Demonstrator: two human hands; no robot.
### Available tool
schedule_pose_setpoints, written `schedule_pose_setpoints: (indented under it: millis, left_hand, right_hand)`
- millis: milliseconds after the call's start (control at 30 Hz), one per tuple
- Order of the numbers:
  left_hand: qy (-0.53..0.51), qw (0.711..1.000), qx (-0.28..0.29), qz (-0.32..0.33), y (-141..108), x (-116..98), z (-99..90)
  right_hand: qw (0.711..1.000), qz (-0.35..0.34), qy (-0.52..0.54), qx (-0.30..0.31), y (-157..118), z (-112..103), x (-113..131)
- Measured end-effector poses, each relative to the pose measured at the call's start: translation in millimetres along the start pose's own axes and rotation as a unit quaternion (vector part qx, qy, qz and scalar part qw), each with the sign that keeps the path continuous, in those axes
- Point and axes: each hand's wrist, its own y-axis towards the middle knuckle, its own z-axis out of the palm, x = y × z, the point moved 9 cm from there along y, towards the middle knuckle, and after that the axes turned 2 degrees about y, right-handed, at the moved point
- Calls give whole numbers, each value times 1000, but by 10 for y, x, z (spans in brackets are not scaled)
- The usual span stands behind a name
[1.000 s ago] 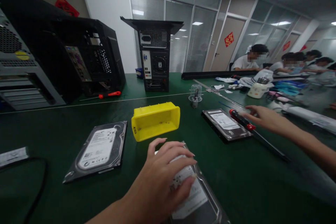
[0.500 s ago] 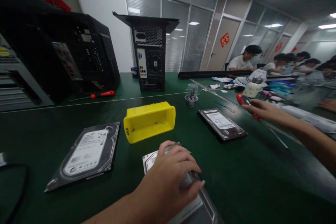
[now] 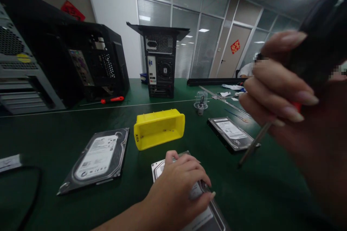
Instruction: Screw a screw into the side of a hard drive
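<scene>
We see bare green mat [image 3: 244, 191] right of the near hard drive [image 3: 159, 168], while the yellow bin [image 3: 159, 129] blocks passage ahead.

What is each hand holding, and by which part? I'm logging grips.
The right hand grips a screwdriver by its handle. The left hand presses flat on a hard drive, not lifting it.
</scene>
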Motion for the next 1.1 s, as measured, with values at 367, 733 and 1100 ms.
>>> schedule_pose_setpoints:
  millis: [367, 733, 1100]
  left_hand:
    - [-3, 1000, 5, 2, 23, 2, 17]
    - [1, 1000, 13, -1, 27, 0, 17]
    - [1, 1000, 12, -4, 23, 6, 19]
  right_hand:
    - [872, 79, 471, 107, -41, 601, -588]
    - [805, 97, 529, 250, -185, 903, -584]
    - [772, 91, 566, 276, -213, 954, -618]
